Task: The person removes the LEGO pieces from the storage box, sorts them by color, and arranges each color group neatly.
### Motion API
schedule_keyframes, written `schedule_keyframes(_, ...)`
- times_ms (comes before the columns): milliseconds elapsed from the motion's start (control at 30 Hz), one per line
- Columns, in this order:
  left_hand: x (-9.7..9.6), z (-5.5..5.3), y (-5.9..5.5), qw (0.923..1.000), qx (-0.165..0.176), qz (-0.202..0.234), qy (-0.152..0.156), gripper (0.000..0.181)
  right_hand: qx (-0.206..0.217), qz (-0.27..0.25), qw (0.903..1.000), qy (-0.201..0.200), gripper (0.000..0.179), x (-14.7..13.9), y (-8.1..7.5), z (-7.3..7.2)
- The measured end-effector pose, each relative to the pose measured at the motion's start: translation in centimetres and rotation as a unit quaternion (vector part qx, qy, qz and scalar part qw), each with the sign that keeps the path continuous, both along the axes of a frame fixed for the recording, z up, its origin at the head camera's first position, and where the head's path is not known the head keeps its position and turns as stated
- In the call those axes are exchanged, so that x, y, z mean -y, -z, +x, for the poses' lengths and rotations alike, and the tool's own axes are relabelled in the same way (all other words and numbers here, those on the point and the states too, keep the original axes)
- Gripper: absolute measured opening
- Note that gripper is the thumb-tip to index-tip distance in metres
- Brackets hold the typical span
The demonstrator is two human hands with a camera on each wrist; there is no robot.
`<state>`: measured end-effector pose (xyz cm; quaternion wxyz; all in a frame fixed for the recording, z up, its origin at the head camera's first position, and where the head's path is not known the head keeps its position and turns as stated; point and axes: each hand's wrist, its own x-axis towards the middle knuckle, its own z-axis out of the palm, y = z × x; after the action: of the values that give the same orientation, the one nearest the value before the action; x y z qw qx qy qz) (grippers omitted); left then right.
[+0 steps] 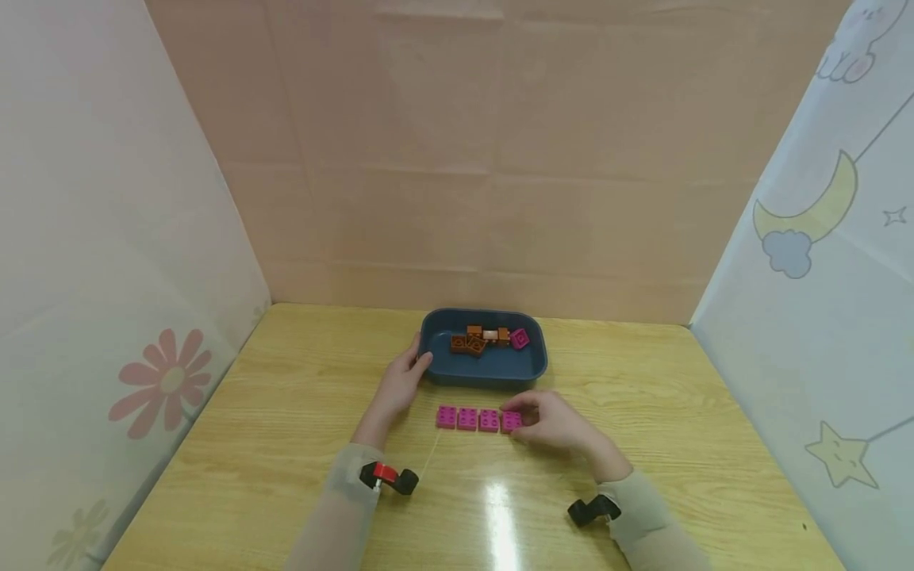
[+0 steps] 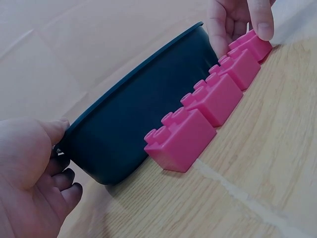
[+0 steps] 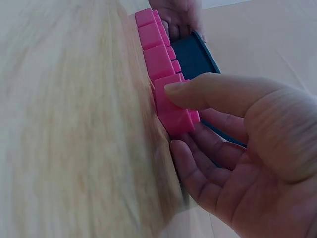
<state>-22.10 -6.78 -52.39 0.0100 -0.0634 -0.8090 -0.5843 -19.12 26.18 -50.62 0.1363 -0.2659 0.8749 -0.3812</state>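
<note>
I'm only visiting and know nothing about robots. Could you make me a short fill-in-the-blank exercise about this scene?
1. A row of ____ pink blocks stands on the table.
2. The tray is held by the person's ____ grip.
3. Seen from the head camera, the right grip pinches the block at the row's ____ end.
4. In the tray, beside the brown blocks, lies one ____ block.

Missing words: four; left; right; pink.

Bare worktop (image 1: 286,388) spreads widely on both sides of a dark blue tray (image 1: 493,373). In front of four lined-up pink blocks (image 1: 467,419), an open lane runs between two sleeved forearms (image 1: 339,500). Only a narrow strip separates blocks from tray, its right end obstructed by the right hand (image 1: 555,422). The left hand (image 1: 397,384) obstructs the tray's left side; a back wall (image 1: 493,174) stands close behind.
</note>
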Motion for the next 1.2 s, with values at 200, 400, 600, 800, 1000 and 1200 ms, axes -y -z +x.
schedule_keyframes(200, 0.0, 0.1, -0.2, 1.0000, 0.002, 0.005, 0.002, 0.065, 0.009, -0.006, 0.9999, 0.003, 0.041, 0.2, 0.1, 0.0)
schedule_keyframes(400, 0.1, 0.1, -0.2, 1.0000, 0.002, -0.004, -0.001, 0.067, 0.008, 0.005, 0.9999, 0.006, 0.041, 0.3, 0.0, 0.0)
schedule_keyframes(600, 0.0, 0.2, -0.3, 1.0000, 0.000, -0.005, -0.001, 0.067, 0.011, 0.003, 0.9999, 0.008, 0.042, 0.3, -0.2, 0.0)
schedule_keyframes(800, -0.1, 0.3, -0.5, 1.0000, 0.003, -0.005, -0.005, 0.065, 0.018, 0.000, 0.9998, 0.006, 0.046, 0.3, -0.4, 0.0)
schedule_keyframes(1000, 0.0, 0.1, -0.1, 1.0000, 0.003, -0.007, -0.001, 0.066, 0.016, -0.021, 0.9996, -0.004, 0.046, -0.5, -1.8, -0.1)
schedule_keyframes(1200, 0.0, 0.0, -0.2, 1.0000, 0.007, 0.000, 0.001, 0.066, 0.049, -0.064, 0.9967, -0.012, 0.044, -1.4, -3.9, -0.8)
